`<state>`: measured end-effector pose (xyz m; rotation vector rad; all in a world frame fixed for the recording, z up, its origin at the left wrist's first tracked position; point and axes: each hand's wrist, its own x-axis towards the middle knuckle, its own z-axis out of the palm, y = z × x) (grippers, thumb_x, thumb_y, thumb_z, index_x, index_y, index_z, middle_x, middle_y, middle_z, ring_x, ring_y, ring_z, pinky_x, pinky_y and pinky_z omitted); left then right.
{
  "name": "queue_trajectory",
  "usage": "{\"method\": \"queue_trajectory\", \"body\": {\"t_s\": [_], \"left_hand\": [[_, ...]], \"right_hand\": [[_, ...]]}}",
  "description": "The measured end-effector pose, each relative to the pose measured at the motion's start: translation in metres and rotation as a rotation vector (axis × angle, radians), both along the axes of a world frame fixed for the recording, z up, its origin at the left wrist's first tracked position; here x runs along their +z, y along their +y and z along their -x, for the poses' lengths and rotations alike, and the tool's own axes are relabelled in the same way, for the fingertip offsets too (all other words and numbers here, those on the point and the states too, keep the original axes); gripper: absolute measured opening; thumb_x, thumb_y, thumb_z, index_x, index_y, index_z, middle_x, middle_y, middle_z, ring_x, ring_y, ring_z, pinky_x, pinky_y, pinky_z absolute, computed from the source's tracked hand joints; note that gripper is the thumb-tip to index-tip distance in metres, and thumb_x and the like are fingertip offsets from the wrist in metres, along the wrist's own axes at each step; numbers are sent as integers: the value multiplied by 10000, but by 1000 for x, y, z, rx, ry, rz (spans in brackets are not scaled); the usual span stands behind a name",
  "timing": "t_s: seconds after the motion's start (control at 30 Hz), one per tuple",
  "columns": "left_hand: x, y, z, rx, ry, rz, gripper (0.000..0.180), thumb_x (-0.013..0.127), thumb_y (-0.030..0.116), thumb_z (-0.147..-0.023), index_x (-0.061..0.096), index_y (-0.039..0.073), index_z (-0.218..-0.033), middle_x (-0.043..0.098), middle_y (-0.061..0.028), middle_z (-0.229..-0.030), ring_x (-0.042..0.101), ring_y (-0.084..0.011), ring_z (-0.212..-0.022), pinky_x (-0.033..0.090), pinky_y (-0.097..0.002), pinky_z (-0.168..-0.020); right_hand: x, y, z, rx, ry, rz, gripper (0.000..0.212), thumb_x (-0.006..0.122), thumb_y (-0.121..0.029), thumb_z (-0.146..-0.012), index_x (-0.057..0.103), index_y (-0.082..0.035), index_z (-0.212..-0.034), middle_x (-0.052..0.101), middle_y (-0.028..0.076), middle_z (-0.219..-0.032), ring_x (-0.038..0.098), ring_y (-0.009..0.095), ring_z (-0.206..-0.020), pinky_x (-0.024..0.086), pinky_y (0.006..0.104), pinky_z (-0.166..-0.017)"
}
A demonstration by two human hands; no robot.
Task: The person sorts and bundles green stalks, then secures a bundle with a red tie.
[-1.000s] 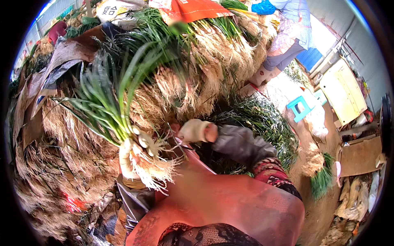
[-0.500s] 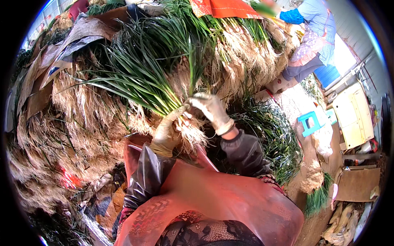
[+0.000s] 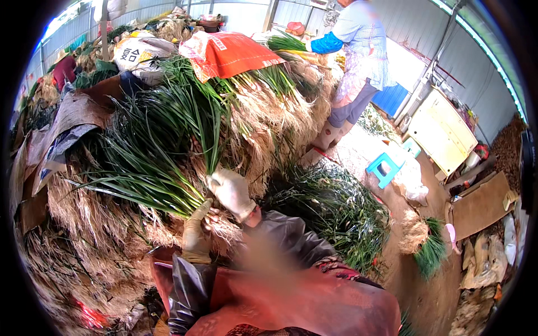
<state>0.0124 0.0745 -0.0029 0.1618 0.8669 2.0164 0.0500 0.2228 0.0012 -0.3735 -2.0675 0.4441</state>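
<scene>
My left hand [image 3: 196, 235], in a pale glove, is wrapped around a bunch of green garlic [image 3: 174, 193] just above its whitish bulbs. The long green leaves fan out to the upper left, and tangled pale roots hang below the grip. Against the bunch's right side, my right hand [image 3: 231, 193], also gloved, has its fingers closed at the foot of an upright green garlic stalk [image 3: 214, 140]. Its fingertips are partly hidden. Behind both hands rises a large pile of the same plants [image 3: 269, 106], roots facing me.
An orange-red sack [image 3: 227, 53] and a white sack [image 3: 143, 56] lie on the pile. Loose green leaves [image 3: 330, 207] heap up right of my hands. Farther right are a blue stool [image 3: 384, 169] and a rooted bundle [image 3: 420, 243]. A co-worker [image 3: 358, 61] stands at the back right.
The view has tilted up and turned right, so the scene sits lower and farther left. My left hand still grips the bunch; my right hand remains closed beside it.
</scene>
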Motion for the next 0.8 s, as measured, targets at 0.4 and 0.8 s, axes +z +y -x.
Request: {"method": "queue_trajectory", "body": {"t_s": [0.4,0.8], "left_hand": [[8,-41,-6,6,15,-299,286,552,187,-888,566,20,-1121,616,-123,-1023,602,-235,-931,499,-368,-832],[2,-36,2,-81,-118,-203,246,631,157,-841,616,-12,-1019,667,-121,-851,637,-189,-694,553,-327,-661]], "right_hand": [[5,-19,-21,688,-285,842,275,539,-290,-927,636,-53,-1028,643,65,-939,593,203,-850,411,369,-821],[19,-33,-25,434,-138,769,178,611,-125,-885,642,-5,-1013,670,64,-904,612,114,-729,485,234,-632]]}}
